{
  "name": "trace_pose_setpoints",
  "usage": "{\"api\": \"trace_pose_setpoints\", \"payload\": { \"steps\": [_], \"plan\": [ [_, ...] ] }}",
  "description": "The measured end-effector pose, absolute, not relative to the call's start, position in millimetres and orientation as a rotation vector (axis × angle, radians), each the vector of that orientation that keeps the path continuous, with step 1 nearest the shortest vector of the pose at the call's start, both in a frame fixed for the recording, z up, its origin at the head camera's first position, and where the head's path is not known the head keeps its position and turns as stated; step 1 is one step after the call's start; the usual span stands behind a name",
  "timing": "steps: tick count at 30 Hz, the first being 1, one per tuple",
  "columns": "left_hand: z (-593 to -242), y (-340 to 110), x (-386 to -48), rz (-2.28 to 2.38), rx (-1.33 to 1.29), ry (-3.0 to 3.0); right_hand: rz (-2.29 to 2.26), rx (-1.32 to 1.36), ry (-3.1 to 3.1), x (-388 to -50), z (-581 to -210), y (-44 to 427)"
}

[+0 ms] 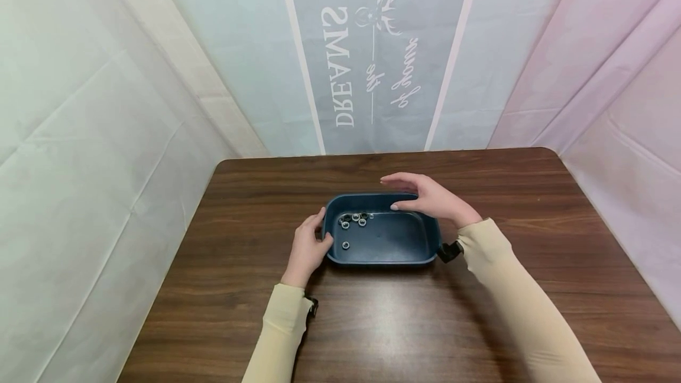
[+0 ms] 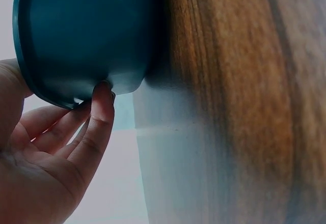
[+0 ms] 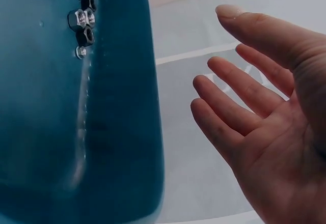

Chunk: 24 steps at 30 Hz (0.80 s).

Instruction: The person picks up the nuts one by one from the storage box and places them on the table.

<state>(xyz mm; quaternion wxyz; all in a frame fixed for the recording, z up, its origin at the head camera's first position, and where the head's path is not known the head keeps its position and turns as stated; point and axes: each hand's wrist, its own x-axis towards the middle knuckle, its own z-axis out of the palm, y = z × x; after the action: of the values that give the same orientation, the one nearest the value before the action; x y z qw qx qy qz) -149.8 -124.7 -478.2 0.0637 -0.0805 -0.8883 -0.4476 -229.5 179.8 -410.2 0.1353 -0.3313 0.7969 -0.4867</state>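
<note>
A dark blue rectangular bin point(image 1: 383, 262) stands on the table with several metal nuts inside. Most of the nuts point(image 1: 356, 217) cluster at its far left, some silver and some black; a single nut point(image 1: 346, 245) lies apart, nearer the front. My left hand point(image 1: 307, 248) grips the bin's left end, thumb over the rim and fingers against the outer wall point(image 2: 97, 35). Over the far right rim hovers my right hand point(image 1: 425, 197), its fingers loosely extended and thumb apart. In the right wrist view that hand point(image 3: 265, 112) holds nothing and is beside the bin wall point(image 3: 127, 107).
The brown wood-grain table point(image 1: 372, 324) has rounded far corners. Behind it hangs a grey-blue cloth point(image 1: 372, 135) with mirrored lettering, and pale cloth walls point(image 1: 106, 164) close in both sides. A black strap piece point(image 1: 450, 251) sits at the right wrist near the bin.
</note>
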Motion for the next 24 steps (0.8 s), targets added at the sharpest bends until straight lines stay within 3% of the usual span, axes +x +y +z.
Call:
{"api": "trace_pose_setpoints", "payload": {
  "steps": [24],
  "plan": [
    [-477,-123,-149,-1.351,-0.221,-2.684,-1.305,-1.076,2.260,-237,-423,152]
  ]
}}
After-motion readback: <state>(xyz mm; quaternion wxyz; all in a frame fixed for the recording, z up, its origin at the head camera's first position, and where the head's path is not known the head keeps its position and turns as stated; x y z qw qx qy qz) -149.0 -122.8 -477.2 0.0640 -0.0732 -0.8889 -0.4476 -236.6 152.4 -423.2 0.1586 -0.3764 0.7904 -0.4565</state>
